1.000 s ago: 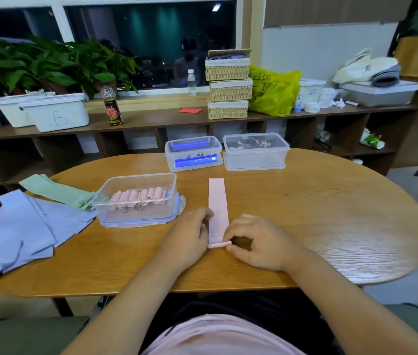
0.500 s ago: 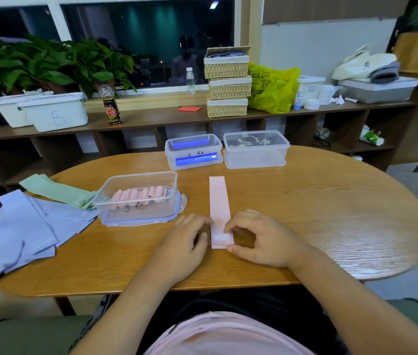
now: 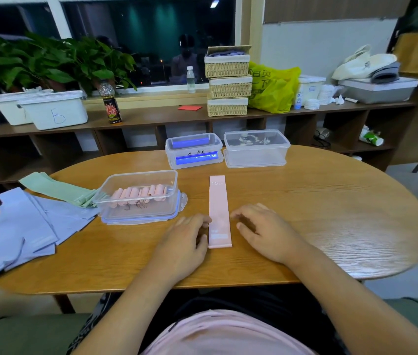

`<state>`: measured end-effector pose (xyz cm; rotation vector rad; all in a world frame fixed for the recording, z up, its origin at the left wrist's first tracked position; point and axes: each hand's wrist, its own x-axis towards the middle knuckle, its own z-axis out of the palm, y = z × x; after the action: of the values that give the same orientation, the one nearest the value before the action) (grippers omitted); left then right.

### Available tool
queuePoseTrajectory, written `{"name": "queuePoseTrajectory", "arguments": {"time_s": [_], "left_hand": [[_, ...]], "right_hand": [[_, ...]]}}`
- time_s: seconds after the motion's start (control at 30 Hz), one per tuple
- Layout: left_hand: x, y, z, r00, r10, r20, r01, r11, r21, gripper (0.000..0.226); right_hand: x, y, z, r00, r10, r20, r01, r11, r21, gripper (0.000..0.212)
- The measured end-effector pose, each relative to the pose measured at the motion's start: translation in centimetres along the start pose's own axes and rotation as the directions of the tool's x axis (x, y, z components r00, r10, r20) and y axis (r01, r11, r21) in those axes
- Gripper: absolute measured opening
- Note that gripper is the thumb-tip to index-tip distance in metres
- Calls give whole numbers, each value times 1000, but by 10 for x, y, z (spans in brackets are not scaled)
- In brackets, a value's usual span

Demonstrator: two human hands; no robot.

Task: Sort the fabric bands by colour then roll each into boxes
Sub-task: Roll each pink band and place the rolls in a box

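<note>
Lilac bands [image 3: 23, 226] and green bands [image 3: 54, 188] lie left of the clear box [image 3: 138, 173] of pink rolls [image 3: 138, 194]. The left hand [image 3: 187, 242] and right hand [image 3: 261, 231] flank a flat pink band [image 3: 219, 213] on the surface [image 3: 330, 213], each grip loose and clamping nothing. Likely next: pinch its near end and start rolling.

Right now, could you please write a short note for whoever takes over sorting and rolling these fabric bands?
Left hand: open, resting on the wooden table, fingertips at the left edge of the flat pink fabric band.
Right hand: open, loosely curled beside its right edge, holding nothing.
Done: a row of pink rolls lies in the open clear plastic box.
Left: roll and box this band, then the lilac fabric bands and green fabric bands at far left; two lidded clear boxes stand behind.
</note>
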<state>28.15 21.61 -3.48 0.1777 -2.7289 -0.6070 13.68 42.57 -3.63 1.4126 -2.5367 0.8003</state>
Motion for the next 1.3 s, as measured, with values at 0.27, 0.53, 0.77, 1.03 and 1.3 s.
{"name": "queuePoseTrajectory", "arguments": {"time_s": [0.27,0.53,0.77,1.03,1.3], "left_hand": [[-3,2,-1,1000,26,16,-26,1000,9,35],[-5,1,-5,986,158,-52,-163,980,-114,25],[-6,0,-2,955,292,-53,-295,952,-83,13],[-6,-3,-2,964,266,-2,-265,959,-100,11],[-7,-3,-3,965,261,18,-257,960,-112,10]], "right_hand": [[-6,-10,-7,972,-193,132,193,981,11,40],[-5,-8,-5,975,-193,113,191,981,27,29],[-5,-5,-2,970,-224,92,220,974,52,11],[-7,-2,-1,958,-277,70,264,952,155,8],[-7,-1,-1,957,-277,87,253,943,215,9]]}}
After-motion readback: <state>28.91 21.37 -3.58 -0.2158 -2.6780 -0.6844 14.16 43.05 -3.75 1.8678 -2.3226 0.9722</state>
